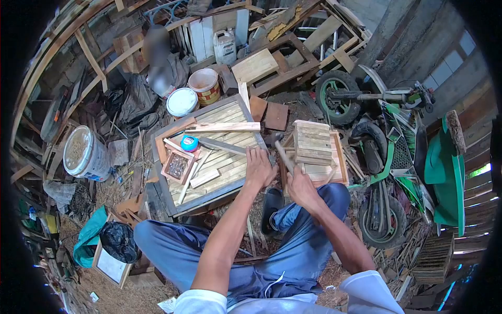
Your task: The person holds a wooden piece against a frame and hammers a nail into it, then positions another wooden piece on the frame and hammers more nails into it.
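My left hand (259,168) is at the right edge of a slatted wooden panel (230,175) with a grey frame. Its fingers are closed over the near end of a flat grey strip (222,146) that slants across the slats. My right hand (304,189) is wrapped round a slim wooden stick (284,156), like a tool handle, which points up and away. Just beyond that hand stands a stack of slatted wooden pieces (312,141). On the panel lie a small box of nails or screws (178,166), a blue and red round tin (189,143) and loose wood strips (205,178).
A green and black motorbike (389,141) stands at the right, near a green plastic chair (444,172). White buckets (86,154) and a jug (225,47) are at the left and back. Scrap wood and frames (293,57) fill the rear. Shavings (125,290) cover the floor.
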Available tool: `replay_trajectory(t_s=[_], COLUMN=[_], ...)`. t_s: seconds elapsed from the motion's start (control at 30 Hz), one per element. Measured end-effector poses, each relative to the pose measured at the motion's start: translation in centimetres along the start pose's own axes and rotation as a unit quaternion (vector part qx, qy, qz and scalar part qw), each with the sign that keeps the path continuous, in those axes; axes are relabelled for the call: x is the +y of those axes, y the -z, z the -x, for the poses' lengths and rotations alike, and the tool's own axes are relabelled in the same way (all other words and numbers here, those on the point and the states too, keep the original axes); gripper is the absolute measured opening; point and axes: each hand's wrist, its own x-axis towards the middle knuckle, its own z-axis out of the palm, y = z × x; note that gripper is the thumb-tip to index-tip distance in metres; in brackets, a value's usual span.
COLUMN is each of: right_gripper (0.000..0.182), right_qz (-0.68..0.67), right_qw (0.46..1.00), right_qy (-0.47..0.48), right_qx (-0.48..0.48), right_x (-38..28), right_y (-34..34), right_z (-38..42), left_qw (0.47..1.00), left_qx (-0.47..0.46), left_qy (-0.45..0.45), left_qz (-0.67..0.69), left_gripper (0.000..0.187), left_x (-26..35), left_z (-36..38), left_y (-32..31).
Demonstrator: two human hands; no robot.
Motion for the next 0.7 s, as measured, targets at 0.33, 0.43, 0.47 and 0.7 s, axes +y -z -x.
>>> replay_trajectory(t_s=[0.33, 0.43, 0.47, 0.7], right_gripper=[0.033, 0.033, 0.039, 0.054], right_qz=[-0.046, -0.096, -0.211, -0.205], right_qw=[0.998, 0.993, 0.977, 0.975], right_qy=[-0.020, 0.036, 0.016, 0.055], right_qx=[0.043, 0.055, 0.033, 0.060], right_x=[-0.2, 2.5, 3.8, 4.5], right_y=[1.0, -2.1, -4.3, -7.6], right_z=[-1.1, -2.3, -2.9, -3.6], left_qw=[1.000, 0.997, 0.996, 0.997], left_qx=[0.024, 0.077, 0.090, 0.062], left_qy=[-0.009, -0.024, -0.024, -0.019], left_qz=[0.006, 0.015, 0.018, 0.041], left_gripper=[0.058, 0.055, 0.055, 0.058], left_x=[0.0, -0.2, -0.1, -0.3], left_z=[-0.1, 0.5, 0.7, -0.2], left_y=[0.3, 0.1, 0.2, 2.8])
